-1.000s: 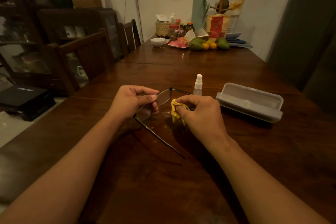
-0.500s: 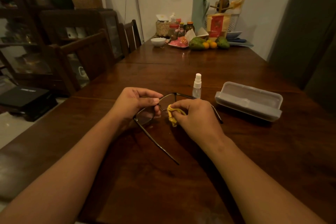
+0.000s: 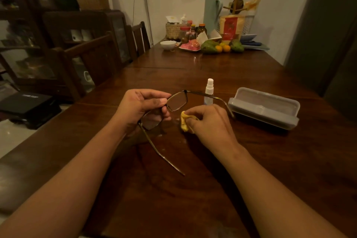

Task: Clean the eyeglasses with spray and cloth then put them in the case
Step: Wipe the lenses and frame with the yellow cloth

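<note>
My left hand (image 3: 142, 107) pinches the dark thin-framed eyeglasses (image 3: 176, 101) at the bridge, holding them above the wooden table (image 3: 193, 189) with both temples unfolded. A bunched yellow cloth (image 3: 184, 121) sits in my right hand (image 3: 209, 123), just below and to the right of the far lens, apart from it. A small white spray bottle (image 3: 209, 91) stands upright behind the glasses. The grey glasses case (image 3: 263, 107) lies open to the right.
Wooden chairs (image 3: 92, 60) line the table's left side. At the far end stand a white bowl (image 3: 168, 45), jars, a basket, fruit (image 3: 222, 47) and a tall pale jug (image 3: 211, 12). A dark door is at the right.
My right hand with the cloth has come off the lens and dropped down to the right. My left hand has lifted and turned the glasses so the far lens shows.
</note>
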